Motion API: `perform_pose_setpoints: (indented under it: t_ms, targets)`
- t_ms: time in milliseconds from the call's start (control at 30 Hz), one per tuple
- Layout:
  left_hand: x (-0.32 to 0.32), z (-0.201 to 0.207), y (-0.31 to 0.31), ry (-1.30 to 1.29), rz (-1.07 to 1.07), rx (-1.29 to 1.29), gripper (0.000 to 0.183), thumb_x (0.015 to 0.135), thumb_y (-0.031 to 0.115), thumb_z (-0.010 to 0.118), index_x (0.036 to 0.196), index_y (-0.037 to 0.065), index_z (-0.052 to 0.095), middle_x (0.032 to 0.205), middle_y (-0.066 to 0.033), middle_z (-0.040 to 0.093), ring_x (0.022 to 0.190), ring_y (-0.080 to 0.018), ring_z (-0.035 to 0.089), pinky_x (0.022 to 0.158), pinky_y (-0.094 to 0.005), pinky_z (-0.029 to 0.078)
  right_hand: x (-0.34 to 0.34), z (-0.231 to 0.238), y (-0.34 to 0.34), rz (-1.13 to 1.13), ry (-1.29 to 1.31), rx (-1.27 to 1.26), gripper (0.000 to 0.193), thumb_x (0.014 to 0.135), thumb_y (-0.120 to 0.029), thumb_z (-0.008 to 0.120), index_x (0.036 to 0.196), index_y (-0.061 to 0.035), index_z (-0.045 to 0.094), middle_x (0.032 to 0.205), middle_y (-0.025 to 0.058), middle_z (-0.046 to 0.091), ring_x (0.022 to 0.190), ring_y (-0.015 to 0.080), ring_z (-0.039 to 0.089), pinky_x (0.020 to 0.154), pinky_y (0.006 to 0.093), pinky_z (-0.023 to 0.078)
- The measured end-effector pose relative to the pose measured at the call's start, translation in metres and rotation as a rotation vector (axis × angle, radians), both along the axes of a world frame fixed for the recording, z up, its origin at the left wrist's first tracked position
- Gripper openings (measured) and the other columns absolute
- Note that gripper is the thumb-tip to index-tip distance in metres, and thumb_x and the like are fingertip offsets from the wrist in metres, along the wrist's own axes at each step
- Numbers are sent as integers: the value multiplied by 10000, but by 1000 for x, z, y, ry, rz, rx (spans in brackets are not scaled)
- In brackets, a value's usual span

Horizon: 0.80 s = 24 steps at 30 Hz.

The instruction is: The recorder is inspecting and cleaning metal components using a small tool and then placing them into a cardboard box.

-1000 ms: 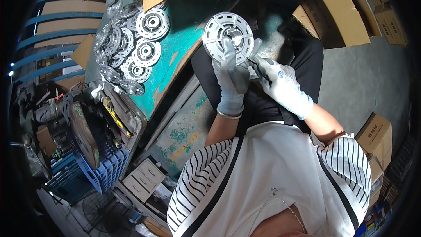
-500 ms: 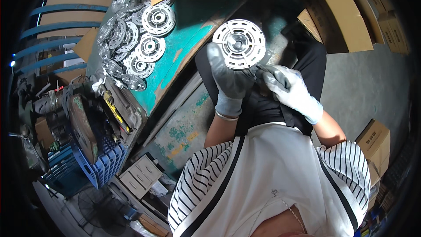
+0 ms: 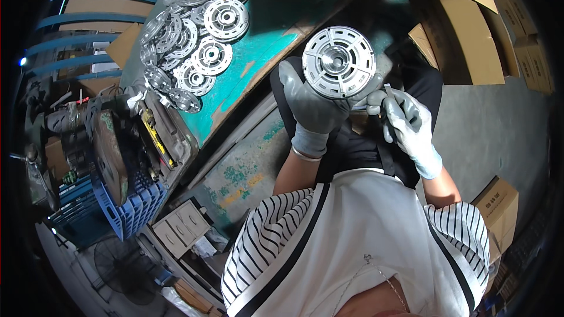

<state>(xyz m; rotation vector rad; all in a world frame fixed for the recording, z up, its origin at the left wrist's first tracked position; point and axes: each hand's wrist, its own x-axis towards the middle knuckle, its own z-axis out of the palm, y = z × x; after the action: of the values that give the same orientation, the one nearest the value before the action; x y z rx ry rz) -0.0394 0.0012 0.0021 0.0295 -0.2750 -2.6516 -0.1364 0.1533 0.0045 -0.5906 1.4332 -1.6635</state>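
A round silver metal disc (image 3: pixel 321 69), slotted around its rim and with a raised hub at its centre, is held up over my lap. My left hand (image 3: pixel 315 105), in a grey-coated glove, grips it by the lower left edge, thumb along the side. Close to the disc's lower right, my gloved right hand (image 3: pixel 408 124) is closed around a slim tool with a small pale tip (image 3: pixel 387 87). Its kind I cannot make out. The tip stands apart from the disc. Several similar metal discs (image 3: pixel 212 56) lie heaped on the green worktable (image 3: pixel 258 53).
A large open cardboard box (image 3: pixel 470 41) stands beyond the disc to the right. On the left are a blue plastic crate (image 3: pixel 132 214), a yellow-handled tool (image 3: pixel 154 135) and machinery. A drawer unit (image 3: pixel 182 229) and a fan (image 3: pixel 126 267) sit lower left. Another carton (image 3: pixel 496 208) is at the right.
The disc has moved slightly right and turned in my left hand, its lit face looking different. My right hand has drawn away from the disc's lower edge, down and to the right.
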Motion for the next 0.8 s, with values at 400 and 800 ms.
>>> perform_pose_setpoints:
  t_ms: [400,800]
  targets:
    - [30,-18,-54,-928,469,-2449,603,684,345,683,1255,196,561,1294,-60,501,1214,-298,445,1042,-633,229,-33,35,-14,-70,255,51,280,957,-132,509,1142,75,547,926,121,654,531,50,494,487,179,387]
    - [32,50,-335,-1516,803,-2430,512,696,368,729,1158,173,624,1216,-77,585,1190,-291,484,1128,-510,118,-257,111,-212,-76,1369,364,322,872,-284,597,1100,-58,620,959,176,659,862,281,640,799,348,473]
